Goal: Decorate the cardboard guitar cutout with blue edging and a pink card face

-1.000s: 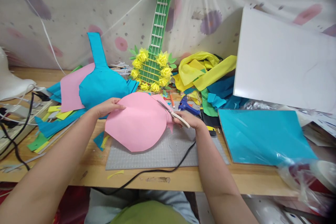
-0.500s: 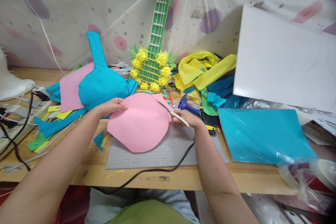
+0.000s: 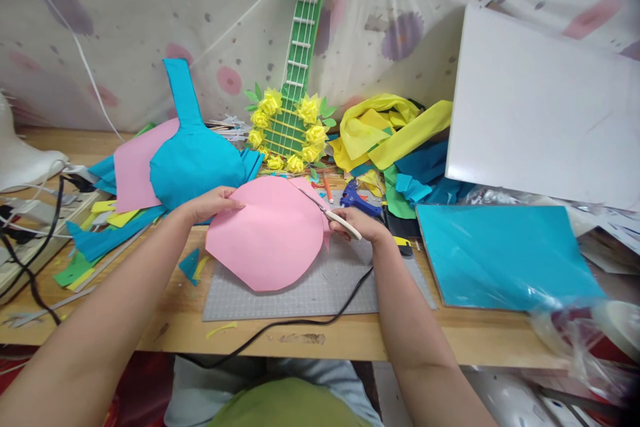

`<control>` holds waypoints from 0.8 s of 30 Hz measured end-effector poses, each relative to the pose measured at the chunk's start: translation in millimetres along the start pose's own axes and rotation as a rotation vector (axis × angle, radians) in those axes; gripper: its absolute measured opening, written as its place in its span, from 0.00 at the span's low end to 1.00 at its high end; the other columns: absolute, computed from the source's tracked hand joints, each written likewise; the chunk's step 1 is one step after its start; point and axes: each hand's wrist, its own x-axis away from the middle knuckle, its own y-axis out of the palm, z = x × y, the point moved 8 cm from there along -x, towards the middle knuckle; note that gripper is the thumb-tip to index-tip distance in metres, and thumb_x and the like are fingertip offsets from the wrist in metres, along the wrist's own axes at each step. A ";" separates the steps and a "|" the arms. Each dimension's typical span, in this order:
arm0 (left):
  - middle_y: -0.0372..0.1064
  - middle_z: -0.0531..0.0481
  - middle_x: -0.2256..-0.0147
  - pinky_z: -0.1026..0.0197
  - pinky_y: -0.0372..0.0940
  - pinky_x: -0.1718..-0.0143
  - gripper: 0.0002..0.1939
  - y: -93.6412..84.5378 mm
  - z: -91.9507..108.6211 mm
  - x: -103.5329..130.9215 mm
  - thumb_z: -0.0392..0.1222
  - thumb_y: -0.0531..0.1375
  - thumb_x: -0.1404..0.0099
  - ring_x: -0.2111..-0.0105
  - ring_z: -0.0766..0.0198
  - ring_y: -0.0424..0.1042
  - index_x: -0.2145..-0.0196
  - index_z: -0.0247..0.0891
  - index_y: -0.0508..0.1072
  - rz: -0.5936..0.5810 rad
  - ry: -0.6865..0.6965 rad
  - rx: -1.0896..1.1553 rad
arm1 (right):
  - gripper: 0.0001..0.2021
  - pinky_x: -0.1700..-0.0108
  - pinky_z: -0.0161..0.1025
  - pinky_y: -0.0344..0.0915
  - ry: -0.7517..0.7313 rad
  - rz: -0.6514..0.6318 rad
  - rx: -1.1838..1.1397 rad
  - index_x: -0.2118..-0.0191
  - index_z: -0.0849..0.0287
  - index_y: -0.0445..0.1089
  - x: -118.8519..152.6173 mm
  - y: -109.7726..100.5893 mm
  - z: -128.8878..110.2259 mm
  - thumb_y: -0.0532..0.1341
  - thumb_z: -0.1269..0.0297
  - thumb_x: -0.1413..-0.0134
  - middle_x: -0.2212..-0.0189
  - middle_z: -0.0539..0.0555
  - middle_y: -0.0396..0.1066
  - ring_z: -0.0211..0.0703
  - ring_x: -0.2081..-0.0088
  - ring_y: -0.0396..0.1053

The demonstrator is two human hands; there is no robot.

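Note:
A rounded sheet of pink paper (image 3: pixel 267 240) is held above the grey cutting mat (image 3: pixel 290 307). My left hand (image 3: pixel 216 203) pinches its upper left edge between thumb and fingers. My right hand (image 3: pixel 353 225) grips scissors with cream handles (image 3: pixel 346 224), and their blades lie at the paper's upper right edge. A narrow pink offcut hangs beside the right hand, partly hidden. Behind the left hand lies a blue paper guitar shape (image 3: pixel 197 163). A green paper guitar (image 3: pixel 295 80) with yellow flowers leans against the backdrop.
A blue glue gun (image 3: pixel 357 199) and an orange marker (image 3: pixel 328 190) lie behind the right hand. Crumpled yellow paper (image 3: pixel 375 127) is heaped at the back. On the right are a blue sheet (image 3: pixel 510 253) and a white board (image 3: pixel 545 107). A black cable (image 3: pixel 300 323) crosses the mat.
Very little differs. Both hands, the pink paper and the scissors keep almost the same place, and the whole view has shifted slightly.

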 end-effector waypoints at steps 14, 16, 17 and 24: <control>0.73 0.47 0.73 0.63 0.64 0.76 0.23 16.4 5.1 -4.7 0.48 0.69 0.63 0.77 0.62 0.70 0.70 0.32 0.72 -0.056 0.001 0.059 | 0.24 0.78 0.31 0.54 -0.094 -0.004 0.059 0.70 0.59 0.60 1.0 -0.7 -5.4 0.57 0.40 0.57 0.79 0.46 0.58 0.32 0.79 0.56; 0.73 0.47 0.73 0.63 0.64 0.76 0.23 17.1 5.3 -5.5 0.48 0.69 0.63 0.77 0.63 0.70 0.70 0.32 0.72 -0.061 0.007 0.059 | 0.24 0.78 0.31 0.54 -0.104 0.003 0.059 0.70 0.60 0.60 1.7 -1.8 -6.1 0.57 0.40 0.57 0.79 0.45 0.57 0.31 0.79 0.55; 0.73 0.47 0.73 0.63 0.64 0.76 0.23 17.0 5.0 -5.7 0.48 0.69 0.63 0.77 0.63 0.70 0.70 0.32 0.72 -0.063 0.008 0.060 | 0.24 0.79 0.31 0.54 -0.106 0.003 0.056 0.70 0.60 0.60 1.7 -2.1 -6.0 0.57 0.40 0.58 0.79 0.45 0.57 0.31 0.79 0.55; 0.73 0.48 0.74 0.63 0.64 0.76 0.23 17.4 4.8 -4.6 0.49 0.69 0.64 0.78 0.63 0.69 0.72 0.32 0.71 -0.057 -0.013 0.055 | 0.24 0.77 0.31 0.55 -0.068 0.002 0.028 0.72 0.60 0.60 1.5 -1.2 -7.4 0.59 0.41 0.60 0.79 0.46 0.57 0.31 0.79 0.56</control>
